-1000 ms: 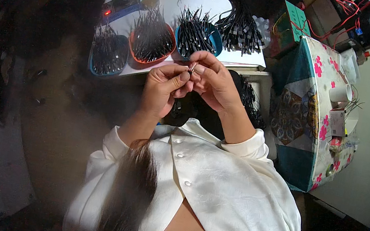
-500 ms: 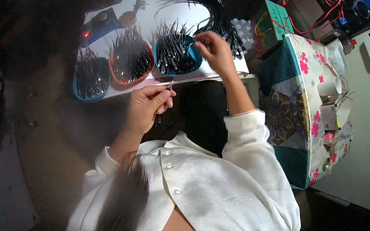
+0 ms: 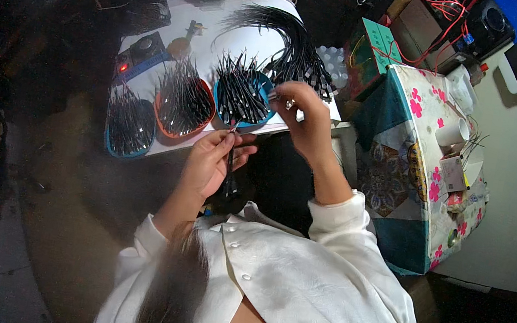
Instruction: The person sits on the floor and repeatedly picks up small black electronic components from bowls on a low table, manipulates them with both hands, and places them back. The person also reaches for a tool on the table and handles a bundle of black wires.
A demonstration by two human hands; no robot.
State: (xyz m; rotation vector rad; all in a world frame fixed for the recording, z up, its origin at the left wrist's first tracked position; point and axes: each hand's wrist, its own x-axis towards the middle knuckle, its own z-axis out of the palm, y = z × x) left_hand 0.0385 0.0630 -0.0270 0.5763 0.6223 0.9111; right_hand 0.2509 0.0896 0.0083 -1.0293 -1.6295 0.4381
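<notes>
Below the middle of the table's front edge, my left hand [image 3: 204, 163] pinches a short black cable [image 3: 229, 170] between thumb and fingers. Its stripped reddish end points up and its dark plug hangs down. My right hand [image 3: 308, 125] is curled beside the right rim of a blue basket [image 3: 265, 120] packed with black cables. Something small and shiny shows at its fingertips, too blurred to name. To the left stand an orange basket [image 3: 176, 137] and another blue basket [image 3: 126, 155], both full of black cables with bare ends up.
A long bundle of black cables [image 3: 292, 35] lies on the white table [image 3: 227, 18] behind the baskets. At back left sits a small device [image 3: 146, 49] with a red light. A floral-clothed table [image 3: 416, 159] at right holds a white cup [image 3: 454, 133] and a small box [image 3: 453, 173].
My right hand has moved slightly down and right, out from over the blue basket's contents. My left fingers have spread somewhat, and more of the held cable shows. The view has shifted a little.
</notes>
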